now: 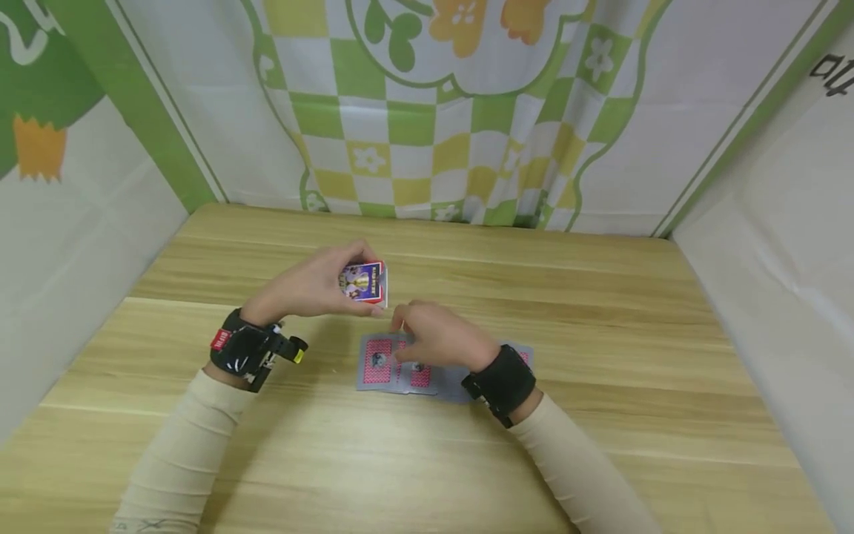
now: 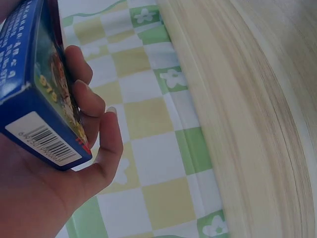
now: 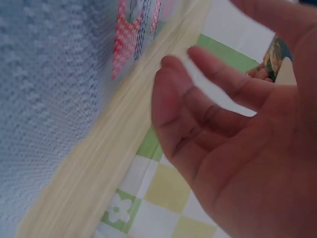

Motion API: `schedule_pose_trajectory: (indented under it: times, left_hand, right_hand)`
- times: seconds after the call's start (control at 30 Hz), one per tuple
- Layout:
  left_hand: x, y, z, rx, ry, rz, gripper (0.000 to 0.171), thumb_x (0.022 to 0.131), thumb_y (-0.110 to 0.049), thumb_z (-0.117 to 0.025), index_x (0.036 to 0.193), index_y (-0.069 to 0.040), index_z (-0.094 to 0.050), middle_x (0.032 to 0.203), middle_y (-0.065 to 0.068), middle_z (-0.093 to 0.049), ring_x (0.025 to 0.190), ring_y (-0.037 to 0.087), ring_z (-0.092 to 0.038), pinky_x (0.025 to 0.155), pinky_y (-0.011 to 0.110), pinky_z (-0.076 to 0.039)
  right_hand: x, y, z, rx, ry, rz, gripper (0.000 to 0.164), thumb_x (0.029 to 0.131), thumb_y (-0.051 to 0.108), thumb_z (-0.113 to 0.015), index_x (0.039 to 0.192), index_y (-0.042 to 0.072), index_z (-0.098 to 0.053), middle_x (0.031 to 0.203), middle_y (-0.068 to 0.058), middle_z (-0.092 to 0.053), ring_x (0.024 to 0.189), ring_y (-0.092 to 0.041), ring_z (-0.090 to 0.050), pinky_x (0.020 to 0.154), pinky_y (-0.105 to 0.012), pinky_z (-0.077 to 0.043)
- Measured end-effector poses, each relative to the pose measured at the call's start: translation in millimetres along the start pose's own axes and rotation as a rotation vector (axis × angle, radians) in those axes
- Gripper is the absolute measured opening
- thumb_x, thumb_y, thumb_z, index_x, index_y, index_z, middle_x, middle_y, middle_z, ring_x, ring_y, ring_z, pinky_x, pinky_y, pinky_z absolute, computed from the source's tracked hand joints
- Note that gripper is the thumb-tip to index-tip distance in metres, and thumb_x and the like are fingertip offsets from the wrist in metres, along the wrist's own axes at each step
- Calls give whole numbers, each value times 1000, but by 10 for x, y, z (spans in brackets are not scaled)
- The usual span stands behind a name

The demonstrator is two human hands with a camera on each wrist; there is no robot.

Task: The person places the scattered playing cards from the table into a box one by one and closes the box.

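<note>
My left hand [image 1: 310,283] grips a small playing-card box [image 1: 361,282] above the table, thumb on the near side and fingers around the far side. The box's printed purple-and-red face shows in the head view, with a pale end toward the right. In the left wrist view its blue side and barcode end show on the card box [image 2: 44,99]. Over a row of overlapping playing cards [image 1: 378,363], backs up, hovers my right hand [image 1: 443,337]. Its fingers are loosely bent with nothing between them in the right wrist view. That hand and wrist hide part of the row.
The cards lie on a wooden table [image 1: 634,334]. A checkered green-and-yellow cloth [image 1: 414,148] hangs along its back edge. White fabric walls [image 1: 787,245] stand at both sides. Each wrist wears a black strap [image 1: 510,378] with a camera.
</note>
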State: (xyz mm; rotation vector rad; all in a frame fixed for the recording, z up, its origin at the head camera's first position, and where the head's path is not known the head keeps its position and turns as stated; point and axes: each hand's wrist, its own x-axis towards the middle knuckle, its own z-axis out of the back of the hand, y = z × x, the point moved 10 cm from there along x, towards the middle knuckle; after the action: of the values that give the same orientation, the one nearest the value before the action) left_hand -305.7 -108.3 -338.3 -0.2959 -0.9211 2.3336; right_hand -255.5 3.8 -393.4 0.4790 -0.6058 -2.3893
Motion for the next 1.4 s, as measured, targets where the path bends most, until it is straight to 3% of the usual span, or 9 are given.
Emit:
schedule_pose_trajectory:
  times: [0.13,0.3,0.5,0.73,0.93,1.17,1.23,1.4]
  left_hand:
    - [14,-3,-27,19,18,9,61,79,-38,-93,123,-16,-57,113,4,-70,95,18,-67,83,32,-57]
    - [12,4,-58,31,30,30,60,79,-37,-93,123,-18,-57,113,2,-70,94,17,-67,83,33,-58]
    - [45,27,-107,47,38,29,63,78,-41,-94,124,-17,-57,112,3,-70,94,17,-67,83,33,-57]
    - [39,54,-123,60,36,36,64,77,-43,-94,122,-17,-57,109,3,-70,93,17,-67,82,33,-56]
    - [47,48,-123,92,24,22,65,76,-43,-94,122,-15,-58,109,3,-70,94,17,-66,83,33,-55]
    - [42,71,-134,103,28,28,68,76,-50,-93,123,-15,-59,109,3,-70,95,16,-66,83,33,-55]
    - [41,73,-133,98,29,30,69,76,-50,-93,124,-15,-59,109,3,-70,95,16,-65,83,33,-54]
    - [45,86,-125,88,30,40,67,76,-48,-94,122,-14,-59,107,4,-70,93,16,-66,82,33,-55]
  right_hand:
    - [91,-12,-81,-88,32,-63,67,91,42,-83,140,3,-61,129,-13,-63,113,-24,-59,92,-36,-54]
    - [109,14,-138,-170,31,-74,76,88,52,-83,143,5,-60,126,-10,-60,116,-24,-52,96,-37,-51]
    - [94,-20,-174,-237,4,-94,72,87,56,-82,139,9,-65,123,-8,-60,111,-23,-53,90,-36,-54]
    - [127,-23,-205,-295,-41,-71,62,86,50,-85,136,15,-70,124,-9,-64,107,-23,-58,89,-36,-56]
    - [143,-44,-190,-219,-56,-90,54,83,44,-90,123,11,-75,119,-6,-64,110,-23,-56,92,-37,-54]
    - [129,-108,-162,-16,-68,-107,54,79,32,-94,115,6,-63,116,-7,-58,113,-25,-48,95,-37,-50]
    - [130,-109,-128,34,-81,-85,48,80,28,-94,109,7,-62,110,-6,-59,109,-25,-48,95,-37,-45]
    - [146,-143,-100,147,-61,-57,37,84,20,-90,95,8,-57,91,-3,-58,83,-17,-53,74,-28,-44]
